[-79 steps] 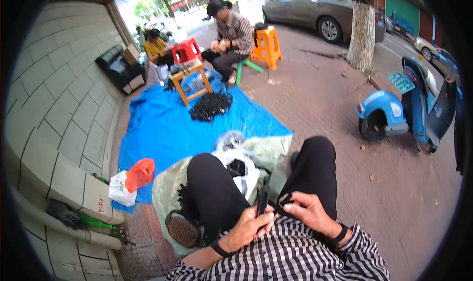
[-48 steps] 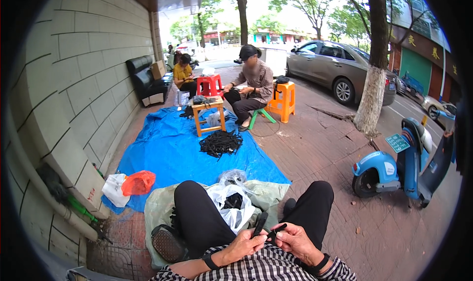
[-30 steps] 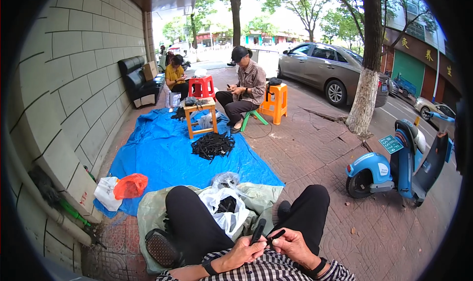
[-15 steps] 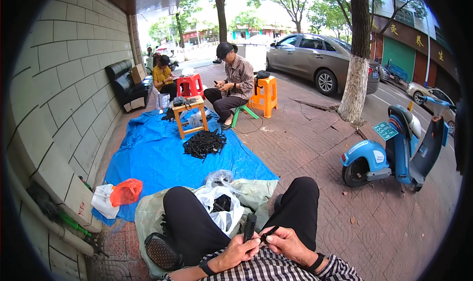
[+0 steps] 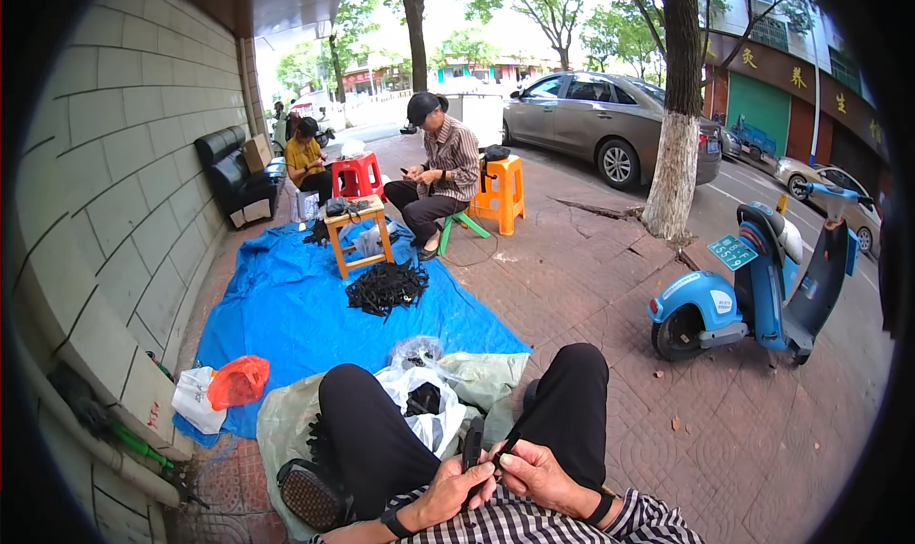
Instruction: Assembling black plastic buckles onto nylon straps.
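Observation:
Over my lap, my left hand [image 5: 456, 490] is closed around a slim black strip-like piece [image 5: 472, 445], which points upward. Close beside it, my right hand [image 5: 543, 477] pinches a smaller thin black piece [image 5: 510, 443] between thumb and fingers. The fingertips of both hands nearly meet; whether the two pieces touch is too small to tell. Between my knees lies an open white plastic bag [image 5: 444, 422] with black pieces [image 5: 422, 400] inside. More black pieces [image 5: 321, 446] lie on the greenish sheet [image 5: 286, 412] by my left leg.
Ahead, a blue tarp [image 5: 276, 306] bears a pile of black pieces [image 5: 387, 288] and a wooden stool [image 5: 359, 222]. Two people sit beyond, near red [image 5: 356, 174] and orange stools [image 5: 503, 195]. An orange-red bag [image 5: 238, 382] lies left; a blue scooter [image 5: 753, 291] stands right.
The whole view has shifted slightly. My right hand has brought its small black piece a little nearer my left hand. Both hands keep their hold.

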`<move>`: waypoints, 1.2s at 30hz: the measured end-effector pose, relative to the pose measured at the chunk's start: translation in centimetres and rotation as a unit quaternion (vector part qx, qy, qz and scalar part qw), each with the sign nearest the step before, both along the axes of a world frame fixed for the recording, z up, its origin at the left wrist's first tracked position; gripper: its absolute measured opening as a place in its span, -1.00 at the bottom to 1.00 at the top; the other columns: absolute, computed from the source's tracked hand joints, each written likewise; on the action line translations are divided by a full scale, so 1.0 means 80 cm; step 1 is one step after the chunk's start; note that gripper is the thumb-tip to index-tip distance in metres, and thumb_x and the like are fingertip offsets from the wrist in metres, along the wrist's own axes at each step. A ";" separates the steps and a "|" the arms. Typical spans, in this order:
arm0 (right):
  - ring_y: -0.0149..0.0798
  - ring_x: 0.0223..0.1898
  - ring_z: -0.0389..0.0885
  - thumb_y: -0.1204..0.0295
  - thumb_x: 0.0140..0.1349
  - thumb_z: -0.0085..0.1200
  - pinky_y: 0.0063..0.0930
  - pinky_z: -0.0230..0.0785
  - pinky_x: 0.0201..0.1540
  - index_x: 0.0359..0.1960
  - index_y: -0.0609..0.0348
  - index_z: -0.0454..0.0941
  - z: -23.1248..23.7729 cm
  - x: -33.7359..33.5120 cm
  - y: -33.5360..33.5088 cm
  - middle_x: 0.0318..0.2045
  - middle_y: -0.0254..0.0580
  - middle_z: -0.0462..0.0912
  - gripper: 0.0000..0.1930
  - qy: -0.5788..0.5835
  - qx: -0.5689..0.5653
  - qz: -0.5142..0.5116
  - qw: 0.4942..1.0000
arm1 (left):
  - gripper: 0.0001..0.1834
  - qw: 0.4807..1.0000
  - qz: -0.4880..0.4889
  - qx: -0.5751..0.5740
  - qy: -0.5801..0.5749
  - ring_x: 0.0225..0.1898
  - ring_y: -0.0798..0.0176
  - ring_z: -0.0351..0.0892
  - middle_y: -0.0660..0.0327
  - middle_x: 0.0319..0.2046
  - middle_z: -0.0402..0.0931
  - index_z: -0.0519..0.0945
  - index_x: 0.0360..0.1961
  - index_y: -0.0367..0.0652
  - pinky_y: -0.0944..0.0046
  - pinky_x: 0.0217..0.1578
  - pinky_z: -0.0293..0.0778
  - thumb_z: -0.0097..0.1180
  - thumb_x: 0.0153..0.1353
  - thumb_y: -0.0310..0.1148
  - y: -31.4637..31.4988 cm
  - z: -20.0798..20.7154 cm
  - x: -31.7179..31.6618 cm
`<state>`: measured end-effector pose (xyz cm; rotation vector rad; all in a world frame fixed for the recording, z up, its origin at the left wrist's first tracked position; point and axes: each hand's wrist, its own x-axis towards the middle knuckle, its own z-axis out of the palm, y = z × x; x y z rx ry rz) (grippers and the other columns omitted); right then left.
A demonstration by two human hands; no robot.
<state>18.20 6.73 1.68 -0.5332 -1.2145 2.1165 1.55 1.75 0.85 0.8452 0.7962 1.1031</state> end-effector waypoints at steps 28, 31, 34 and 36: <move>0.07 -0.66 0.46 0.45 0.04 0.09 -0.17 0.26 -0.64 -0.47 0.28 0.37 0.055 0.009 0.045 -0.77 0.00 0.42 -0.83 -0.357 0.601 0.034 0.714 | -0.79 0.981 0.055 0.069 0.172 -0.68 0.61 0.23 0.34 -0.69 0.38 0.48 -0.44 -0.30 0.53 -0.68 0.13 0.06 0.16 -0.33 0.023 0.033 -0.012; 0.02 -0.67 0.49 0.43 0.05 0.06 -0.19 0.29 -0.64 -0.46 0.27 0.37 0.056 0.000 0.033 -0.78 -0.07 0.44 -0.83 -0.361 0.624 0.042 0.692 | -0.82 0.952 0.068 0.083 0.285 -0.66 0.60 0.19 0.39 -0.71 0.35 0.48 -0.51 -0.29 0.49 -0.66 0.13 0.05 0.13 -0.38 0.020 0.022 -0.009; -0.03 -0.67 0.50 0.46 0.03 0.07 -0.22 0.29 -0.67 -0.46 0.26 0.36 0.053 -0.003 0.027 -0.77 -0.08 0.44 -0.84 -0.380 0.628 0.061 0.677 | -0.82 0.933 0.062 0.103 0.340 -0.66 0.58 0.24 0.38 -0.72 0.35 0.47 -0.51 -0.29 0.47 -0.65 0.17 0.01 0.15 -0.40 0.018 0.018 -0.011; -0.04 -0.67 0.51 0.47 0.02 0.08 -0.25 0.29 -0.67 -0.44 0.26 0.36 0.048 0.000 0.024 -0.76 -0.09 0.45 -0.84 -0.375 0.623 0.045 0.685 | -0.83 0.952 0.056 0.092 0.285 -0.65 0.57 0.27 0.36 -0.72 0.37 0.47 -0.51 -0.28 0.47 -0.63 0.20 -0.02 0.17 -0.42 0.017 0.016 -0.013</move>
